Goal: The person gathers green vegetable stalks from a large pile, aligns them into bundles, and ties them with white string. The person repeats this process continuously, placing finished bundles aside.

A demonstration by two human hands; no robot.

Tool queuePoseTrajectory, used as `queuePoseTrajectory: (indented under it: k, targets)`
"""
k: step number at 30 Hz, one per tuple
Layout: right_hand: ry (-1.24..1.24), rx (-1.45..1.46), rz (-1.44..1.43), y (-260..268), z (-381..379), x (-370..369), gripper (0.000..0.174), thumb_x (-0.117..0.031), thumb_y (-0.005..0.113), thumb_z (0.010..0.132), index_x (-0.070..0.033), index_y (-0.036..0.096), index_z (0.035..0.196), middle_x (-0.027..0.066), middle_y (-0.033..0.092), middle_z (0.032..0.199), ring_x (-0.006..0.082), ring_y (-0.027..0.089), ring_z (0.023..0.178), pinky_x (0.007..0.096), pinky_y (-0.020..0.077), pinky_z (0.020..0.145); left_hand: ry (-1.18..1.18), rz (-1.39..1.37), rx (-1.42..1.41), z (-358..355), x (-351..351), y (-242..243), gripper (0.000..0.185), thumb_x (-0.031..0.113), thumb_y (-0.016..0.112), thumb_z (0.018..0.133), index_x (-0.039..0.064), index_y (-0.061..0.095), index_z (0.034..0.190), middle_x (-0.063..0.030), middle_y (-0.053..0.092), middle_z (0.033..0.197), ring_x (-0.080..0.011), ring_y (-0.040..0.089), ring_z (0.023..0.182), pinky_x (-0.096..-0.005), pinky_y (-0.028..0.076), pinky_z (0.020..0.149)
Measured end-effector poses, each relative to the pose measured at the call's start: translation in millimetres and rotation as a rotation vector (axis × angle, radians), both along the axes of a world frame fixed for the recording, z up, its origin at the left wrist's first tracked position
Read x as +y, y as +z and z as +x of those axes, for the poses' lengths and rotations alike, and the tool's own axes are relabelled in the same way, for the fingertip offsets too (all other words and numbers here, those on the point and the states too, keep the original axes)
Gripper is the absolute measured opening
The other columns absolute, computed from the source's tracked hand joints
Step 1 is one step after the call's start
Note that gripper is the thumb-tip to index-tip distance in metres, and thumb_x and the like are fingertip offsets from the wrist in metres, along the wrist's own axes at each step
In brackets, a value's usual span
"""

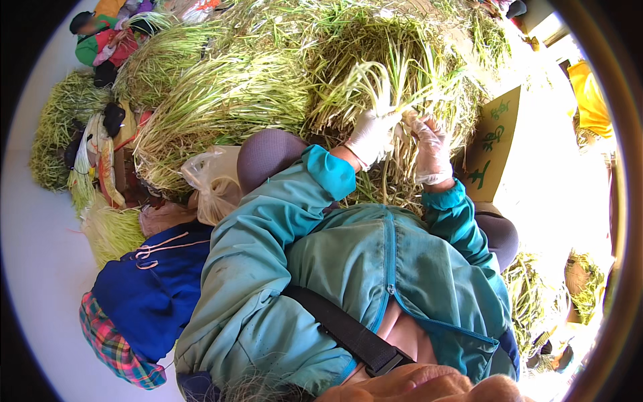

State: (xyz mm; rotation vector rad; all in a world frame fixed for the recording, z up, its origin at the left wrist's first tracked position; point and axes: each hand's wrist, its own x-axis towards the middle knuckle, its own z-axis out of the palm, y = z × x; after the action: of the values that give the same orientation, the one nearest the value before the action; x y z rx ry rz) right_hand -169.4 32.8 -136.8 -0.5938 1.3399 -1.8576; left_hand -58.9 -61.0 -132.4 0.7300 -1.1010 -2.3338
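My left hand (372,134), in a thin whitish disposable glove, grips a small bunch of long-leaved green stalks (383,90) with pale lower ends. The leaves fan out above the fist. Close beside it, my right hand (433,151), gloved the same way, has its thumb and fingers pinched together at the pale stalk ends. Both hands are just above a heap of similar stalks (361,55), between my knees. Loose, dry-looking stalks (397,176) hang below the hands. The fingertips partly hide what the right hand pinches.
A cardboard panel (490,145) bearing handwriting stands right of my hands. Further bundles of stalks (241,95) lie to the left, near a clear plastic bag (213,186). A person in blue clothing (150,281) sits close on my left; another person (108,42) is farther off.
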Motion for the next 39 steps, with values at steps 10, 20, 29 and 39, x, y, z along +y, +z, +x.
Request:
queuePoseTrajectory:
  k: [10,20,29,39]
  targets:
    - [1.116,0.628,0.509,-42,-55,91,0.035,-0.033,0.059,0.088,-0.004,0.065,0.107,0.0171,0.062,0.117,0.0255,0.062,0.101,0.0364,0.0490,0.085,0.094,-0.015,0.108,8,-30,-6,0.020,0.019,0.061,0.089,0.004,0.065,0.100,-0.0041,0.061,0.069,-0.0052,0.044,0.044,-0.0188,0.031,0.038]
    - [0.290,0.115,0.286,23,-31,25,0.025,-0.030,0.062,0.090,-0.010,0.067,0.103,-0.0021,0.061,0.070,0.0045,0.045,0.053,0.0189,0.0341,0.050,-0.050,-0.346,-0.001,1,3,0,0.035,0.017,0.060,0.090,0.002,0.058,0.122,0.0001,0.062,0.075,-0.0030,0.046,0.046,-0.0179,0.035,0.039]
    - [0.063,-0.035,0.033,13,-1,16,0.015,-0.017,0.065,0.087,-0.006,0.068,0.097,-0.0002,0.065,0.079,0.0039,0.052,0.066,0.0201,0.0358,0.054,-0.008,0.073,0.027,-2,7,-10,0.025,0.012,0.062,0.086,0.006,0.063,0.110,0.0019,0.061,0.076,-0.0044,0.046,0.046,-0.0189,0.036,0.039]
    - [0.027,0.013,0.091,20,-5,32,0.008,-0.013,0.065,0.087,-0.006,0.066,0.087,-0.0020,0.060,0.069,0.0045,0.045,0.056,0.0193,0.0364,0.053,-0.029,0.066,0.014,4,16,-3,0.024,0.012,0.065,0.083,0.004,0.063,0.106,0.0027,0.058,0.069,-0.0058,0.042,0.042,-0.0206,0.035,0.038]
